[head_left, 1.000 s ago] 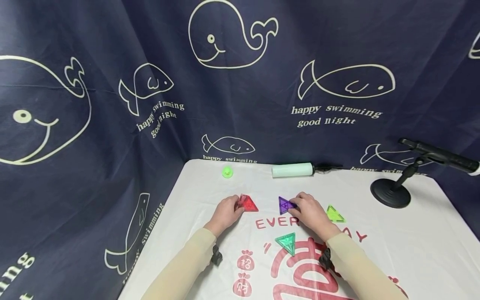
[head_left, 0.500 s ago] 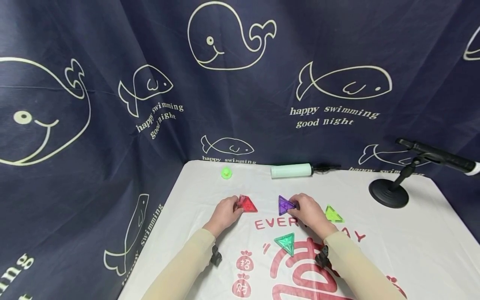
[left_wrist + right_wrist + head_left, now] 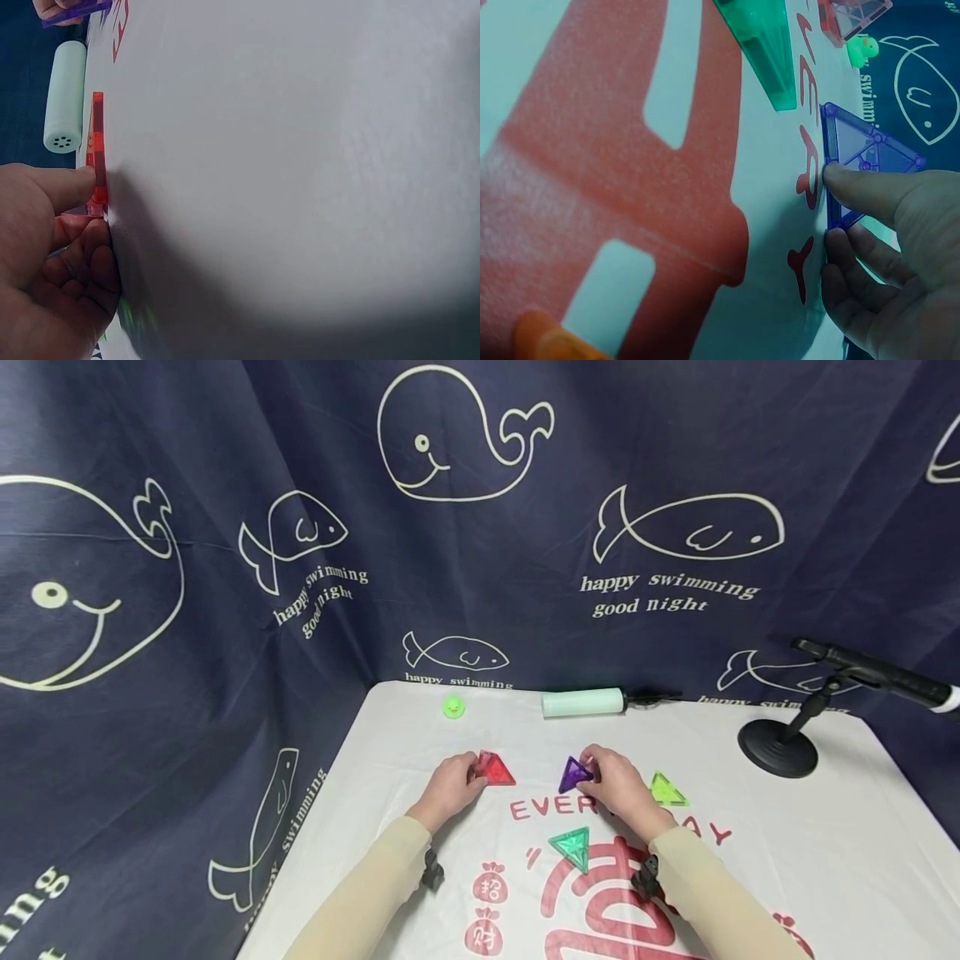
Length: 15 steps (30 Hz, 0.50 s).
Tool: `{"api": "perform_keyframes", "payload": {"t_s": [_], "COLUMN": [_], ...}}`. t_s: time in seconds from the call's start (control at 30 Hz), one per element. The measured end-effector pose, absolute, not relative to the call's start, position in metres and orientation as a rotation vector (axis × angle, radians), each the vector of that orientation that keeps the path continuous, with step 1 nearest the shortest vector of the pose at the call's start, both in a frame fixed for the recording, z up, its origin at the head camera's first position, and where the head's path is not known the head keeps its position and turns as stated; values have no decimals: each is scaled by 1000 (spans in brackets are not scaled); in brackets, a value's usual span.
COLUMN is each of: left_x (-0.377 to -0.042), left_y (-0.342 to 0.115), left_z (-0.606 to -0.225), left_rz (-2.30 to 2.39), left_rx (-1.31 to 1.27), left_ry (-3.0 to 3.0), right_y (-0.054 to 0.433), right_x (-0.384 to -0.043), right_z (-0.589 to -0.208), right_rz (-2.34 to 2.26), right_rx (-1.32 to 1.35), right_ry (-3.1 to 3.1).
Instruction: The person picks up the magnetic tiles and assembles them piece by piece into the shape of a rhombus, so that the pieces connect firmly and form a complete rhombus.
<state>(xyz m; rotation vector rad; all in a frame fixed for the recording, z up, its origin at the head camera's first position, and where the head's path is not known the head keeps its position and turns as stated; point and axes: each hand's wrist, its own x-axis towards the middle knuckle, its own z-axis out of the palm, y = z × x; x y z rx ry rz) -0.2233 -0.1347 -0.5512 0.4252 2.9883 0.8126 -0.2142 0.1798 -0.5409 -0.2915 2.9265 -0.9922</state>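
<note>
My left hand (image 3: 452,787) pinches a red see-through triangular magnetic tile (image 3: 498,770) at its left side. In the left wrist view, the thumb lies against the red tile (image 3: 98,157), with the other fingers curled below. My right hand (image 3: 619,781) holds a purple triangular magnetic tile (image 3: 573,775) between thumb and fingers. The right wrist view shows this purple tile (image 3: 866,157) standing up on edge at the table surface. A green triangular tile (image 3: 573,847) lies nearer the front, and a yellow-green one (image 3: 667,788) lies right of my right hand.
A green toy duck (image 3: 453,707) and a pale green hand pump (image 3: 583,702) are at the back of the white table (image 3: 360,760). A black stand (image 3: 780,747) with a round base is at the right. A dark blue curtain (image 3: 480,577) hangs behind.
The purple tile has been turned in my right hand, from its point facing right to a raised pose with a corner up. My left hand and the red tile have stayed put.
</note>
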Motion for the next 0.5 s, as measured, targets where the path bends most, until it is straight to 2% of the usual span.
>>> {"api": "perform_keyframes", "payload": {"t_s": [0.5], "left_x": [-224], "left_y": [-135], "left_z": [-553], "left_rz": [822], "left_rx": [441], "left_ry": [2995], "right_y": [173], "right_x": [-206], "right_z": [-538], "right_rz": [-904], "right_rx": [-325], "right_ry": [2979]}}
